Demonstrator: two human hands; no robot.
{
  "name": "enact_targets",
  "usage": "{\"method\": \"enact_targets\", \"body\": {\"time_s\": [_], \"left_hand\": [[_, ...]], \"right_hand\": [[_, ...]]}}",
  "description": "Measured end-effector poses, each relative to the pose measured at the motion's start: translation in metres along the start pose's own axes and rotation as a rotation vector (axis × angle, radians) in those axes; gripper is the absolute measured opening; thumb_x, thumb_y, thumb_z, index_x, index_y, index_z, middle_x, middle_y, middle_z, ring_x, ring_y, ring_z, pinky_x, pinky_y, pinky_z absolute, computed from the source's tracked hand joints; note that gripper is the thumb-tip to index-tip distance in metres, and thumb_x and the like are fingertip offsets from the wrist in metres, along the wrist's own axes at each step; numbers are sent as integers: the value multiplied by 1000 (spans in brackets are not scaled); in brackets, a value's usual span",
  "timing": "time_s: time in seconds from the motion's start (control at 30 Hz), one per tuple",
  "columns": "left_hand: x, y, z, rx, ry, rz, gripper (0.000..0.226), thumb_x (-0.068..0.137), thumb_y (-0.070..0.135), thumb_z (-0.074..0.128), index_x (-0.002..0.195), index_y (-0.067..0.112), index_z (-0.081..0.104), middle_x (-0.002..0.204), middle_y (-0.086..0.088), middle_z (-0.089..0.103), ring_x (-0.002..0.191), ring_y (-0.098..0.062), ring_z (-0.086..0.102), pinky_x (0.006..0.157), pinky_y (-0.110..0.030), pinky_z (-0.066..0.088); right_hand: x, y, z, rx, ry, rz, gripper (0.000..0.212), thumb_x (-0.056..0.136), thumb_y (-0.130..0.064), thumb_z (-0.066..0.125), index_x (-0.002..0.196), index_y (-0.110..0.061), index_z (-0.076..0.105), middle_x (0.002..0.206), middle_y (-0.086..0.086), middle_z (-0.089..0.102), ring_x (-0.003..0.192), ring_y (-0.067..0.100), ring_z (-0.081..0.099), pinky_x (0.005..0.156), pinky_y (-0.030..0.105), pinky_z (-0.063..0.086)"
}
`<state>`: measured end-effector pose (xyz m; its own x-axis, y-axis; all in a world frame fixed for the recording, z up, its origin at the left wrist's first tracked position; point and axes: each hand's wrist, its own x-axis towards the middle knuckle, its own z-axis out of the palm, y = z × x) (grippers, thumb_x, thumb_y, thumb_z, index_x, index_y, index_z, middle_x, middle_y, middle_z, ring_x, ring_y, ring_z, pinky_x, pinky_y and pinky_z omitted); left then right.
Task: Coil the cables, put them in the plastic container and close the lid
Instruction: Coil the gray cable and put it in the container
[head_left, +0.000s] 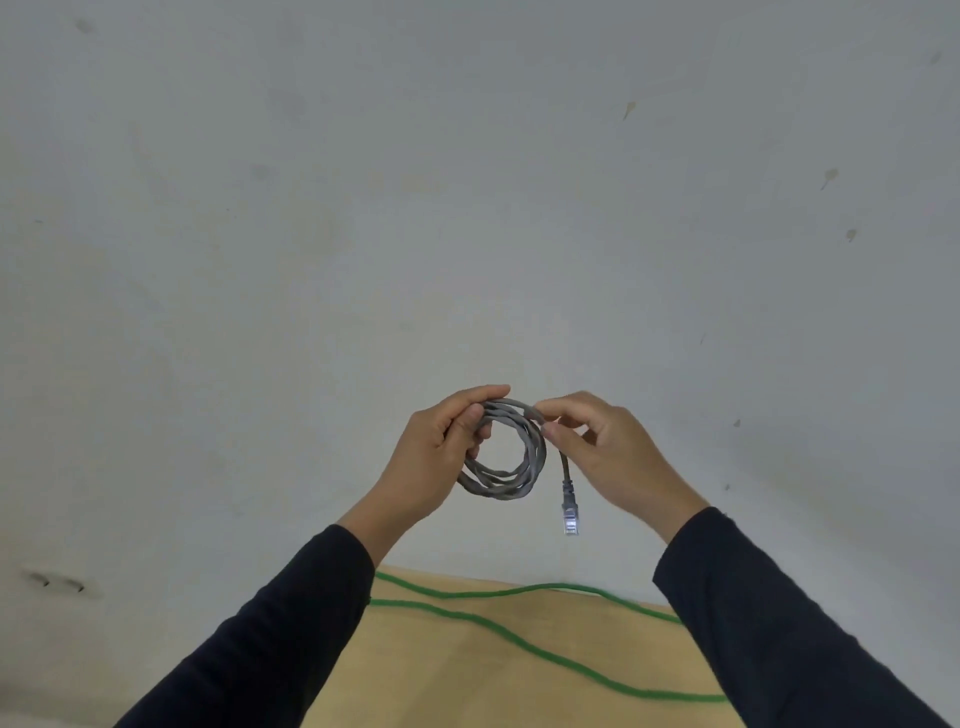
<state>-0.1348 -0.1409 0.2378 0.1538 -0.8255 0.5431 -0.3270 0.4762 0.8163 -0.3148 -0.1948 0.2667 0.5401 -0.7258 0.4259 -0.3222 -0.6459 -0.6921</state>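
A grey network cable (511, 475) is wound into a small round coil, held up in front of a pale wall. My left hand (436, 462) grips the coil's left side, fingers wrapped around the loops. My right hand (605, 452) pinches the cable at the coil's upper right. The loose end hangs down below that pinch, ending in a clear plug (570, 519). A green cable (519, 642) lies uncoiled on the wooden table (441, 675) below my arms. No plastic container is in view.
The pale grey wall (467, 208) fills most of the view and stands right behind the table's far edge. Dark sleeves cover both forearms and hide the table's sides.
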Motion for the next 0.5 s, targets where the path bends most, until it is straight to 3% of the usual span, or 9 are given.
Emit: {"method": "enact_targets", "body": {"time_s": [0.1, 0.27, 0.37, 0.5], "left_hand": [[-2, -2, 0, -8, -57, -13, 35, 98, 8, 39, 109, 33, 62, 71, 4, 53, 60, -7, 45, 61, -17, 42], [-3, 2, 8, -74, -105, -21, 33, 98, 7, 39, 116, 26, 61, 71, 2, 51, 61, -9, 45, 61, -18, 42], [-3, 5, 14, -117, -98, -12, 33, 98, 5, 39, 117, 23, 59, 71, 1, 51, 58, -4, 46, 60, -15, 41], [-2, 2, 20, -49, -80, 21, 35, 98, 9, 40, 115, 35, 57, 71, 4, 53, 60, -6, 46, 62, -16, 42]], "right_hand": [[5, 0, -15, -178, 4, -19, 10, 87, -17, 60, 88, -23, 68, 86, -8, 61, 66, 4, 49, 65, 8, 37], [13, 0, -21, -271, 150, -107, 11, 87, -7, 57, 84, -13, 64, 78, -1, 57, 62, 3, 49, 62, 9, 37], [14, 0, -17, -130, 248, -61, 12, 88, -7, 54, 83, -15, 61, 80, 2, 56, 61, 12, 56, 63, 19, 44], [13, -1, -5, 202, 288, 173, 14, 92, -10, 49, 85, -14, 60, 61, 0, 54, 43, 1, 46, 50, 14, 42]]}}
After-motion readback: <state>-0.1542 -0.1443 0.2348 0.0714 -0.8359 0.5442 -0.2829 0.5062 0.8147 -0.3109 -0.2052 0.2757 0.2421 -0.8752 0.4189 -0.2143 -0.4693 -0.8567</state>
